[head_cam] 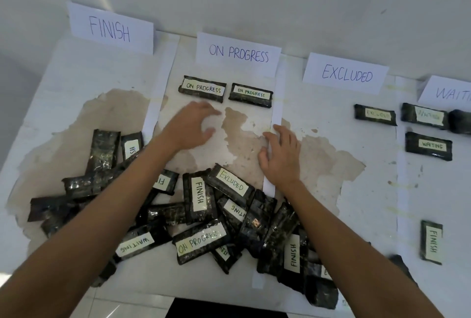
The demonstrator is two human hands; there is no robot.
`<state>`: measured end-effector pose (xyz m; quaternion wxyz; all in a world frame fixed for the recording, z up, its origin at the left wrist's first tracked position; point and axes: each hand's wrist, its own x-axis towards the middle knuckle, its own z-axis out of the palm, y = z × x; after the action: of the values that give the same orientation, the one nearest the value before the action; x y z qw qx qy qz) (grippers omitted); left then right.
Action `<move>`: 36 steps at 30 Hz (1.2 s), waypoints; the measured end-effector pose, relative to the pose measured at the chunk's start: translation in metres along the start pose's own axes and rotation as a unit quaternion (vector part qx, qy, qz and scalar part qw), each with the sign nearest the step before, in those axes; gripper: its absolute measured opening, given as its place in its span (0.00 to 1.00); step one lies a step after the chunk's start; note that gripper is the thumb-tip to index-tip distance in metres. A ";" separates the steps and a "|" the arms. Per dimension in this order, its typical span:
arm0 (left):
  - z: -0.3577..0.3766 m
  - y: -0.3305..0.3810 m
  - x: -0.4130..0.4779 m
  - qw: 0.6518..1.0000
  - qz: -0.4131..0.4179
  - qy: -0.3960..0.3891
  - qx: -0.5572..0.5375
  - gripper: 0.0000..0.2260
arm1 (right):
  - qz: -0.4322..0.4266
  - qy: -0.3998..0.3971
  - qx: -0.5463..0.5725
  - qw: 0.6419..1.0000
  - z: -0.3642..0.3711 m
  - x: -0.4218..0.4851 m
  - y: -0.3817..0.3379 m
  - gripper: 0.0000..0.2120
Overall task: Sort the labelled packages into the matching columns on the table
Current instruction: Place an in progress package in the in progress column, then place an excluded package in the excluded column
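Nearest me, the pile (201, 238) lies on the near side of both empty hands, left hand (196, 126) loosely spread, right hand (280, 157) flat and wide; its EXCLUDED package (232, 183), long axis slanting down to the right, sits closer to the right, I judge.

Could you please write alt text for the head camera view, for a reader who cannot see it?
A person's empty left hand and right hand reach over a table, between a heap of black labelled packages and two ON PROGRESS packages under the ON PROGRESS sign. FINISH, EXCLUDED and WAITING signs head other columns.
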<state>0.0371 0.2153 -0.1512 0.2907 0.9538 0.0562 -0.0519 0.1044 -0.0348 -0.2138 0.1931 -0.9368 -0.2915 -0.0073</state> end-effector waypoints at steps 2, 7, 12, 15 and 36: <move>0.011 0.021 -0.023 0.996 0.025 -0.089 -0.019 0.20 | -0.002 -0.007 -0.005 1.000 -0.001 0.000 -0.001 0.16; 0.044 0.039 -0.055 0.986 0.048 -0.158 0.017 0.24 | 0.004 -0.042 -0.007 0.999 -0.007 0.001 -0.003 0.17; 0.050 0.050 -0.061 0.984 0.046 -0.168 0.032 0.26 | -0.015 -0.106 0.022 0.994 -0.026 -0.005 0.003 0.21; 0.051 0.054 -0.062 0.980 0.033 -0.190 0.044 0.27 | -0.023 -0.115 0.010 0.993 -0.039 -0.016 0.017 0.20; 0.077 0.125 0.056 0.996 0.052 0.010 0.070 0.30 | 0.087 -0.032 -0.015 0.996 -0.085 -0.039 0.136 0.16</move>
<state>0.1042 0.0731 -0.1536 0.2250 0.9739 0.0057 -0.0306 0.1551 -0.1902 -0.1893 0.1691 -0.9613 -0.2146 0.0356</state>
